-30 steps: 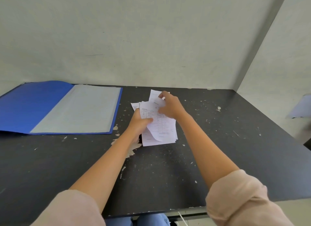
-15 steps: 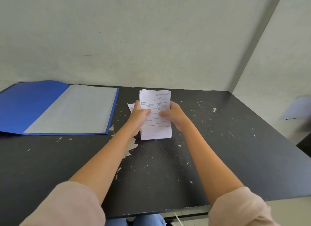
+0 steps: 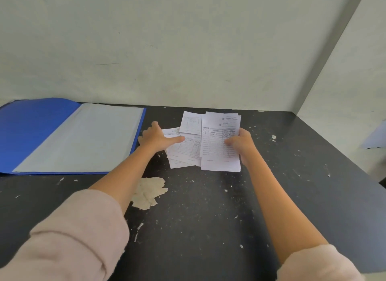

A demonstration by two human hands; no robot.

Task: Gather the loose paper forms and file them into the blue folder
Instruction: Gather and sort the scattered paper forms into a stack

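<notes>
A blue folder (image 3: 37, 132) lies open at the far left of a black table (image 3: 208, 218), its pale inner sheet facing up and its long edges running away from the viewer. Just right of its right edge, the left hand (image 3: 155, 137) rests flat and spread, fingers pressing on a few loose paper forms (image 3: 183, 149) that lie fanned and overlapping on the tabletop. These sheets are small, white, printed with ruled tables, and skewed at different angles. Beside and partly over them, a squared stack of forms (image 3: 219, 142) stands with its long axis pointing away from the viewer. The right hand (image 3: 240, 145) grips this stack at its right edge, thumb on top. The folder lies to the left of all the papers, so the left hand is the nearer one to it. The loose sheets probably need joining to the stack first. A pale chipped patch (image 3: 148, 192) marks the table nearer the viewer.
</notes>
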